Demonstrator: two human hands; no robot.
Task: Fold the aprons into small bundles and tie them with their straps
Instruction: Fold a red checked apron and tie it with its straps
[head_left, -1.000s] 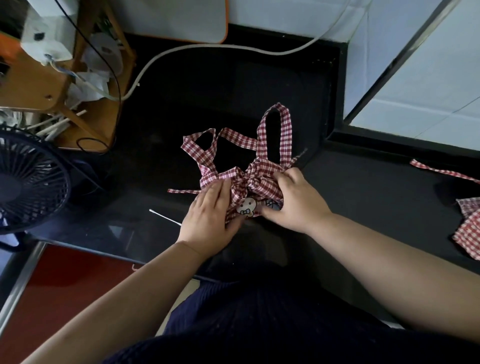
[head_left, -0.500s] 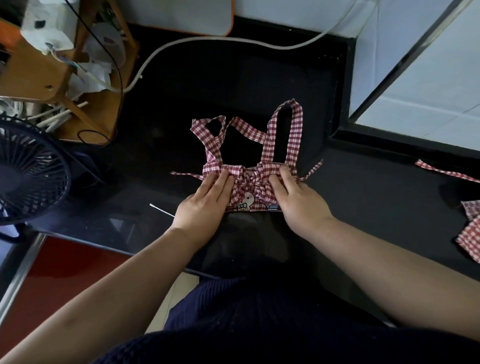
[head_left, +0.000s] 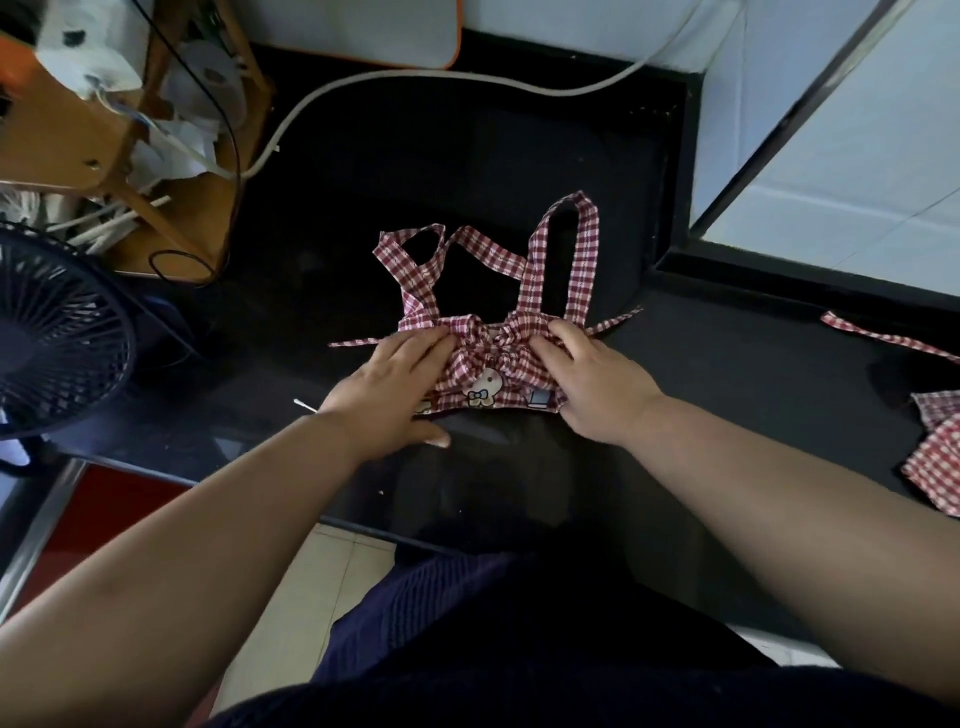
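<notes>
Scene dim overall, black counter (head_left: 727, 374) swallows detail. Light strongest at upper right, white tiles (head_left: 857, 171) bright, almost washed out. Soft sheen on counter near front edge (faint reflections there). Centre sharp enough, checked apron (head_left: 519, 358) pattern clear. Wide-angle bending at edges, fan (head_left: 57, 338) and forearms (head_left: 779, 493) stretched, slightly soft.

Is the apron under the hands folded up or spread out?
Folded up: the apron is a small bundle knotted in the middle, left hand and right hand pressing it. Its straps lie loose.
</notes>
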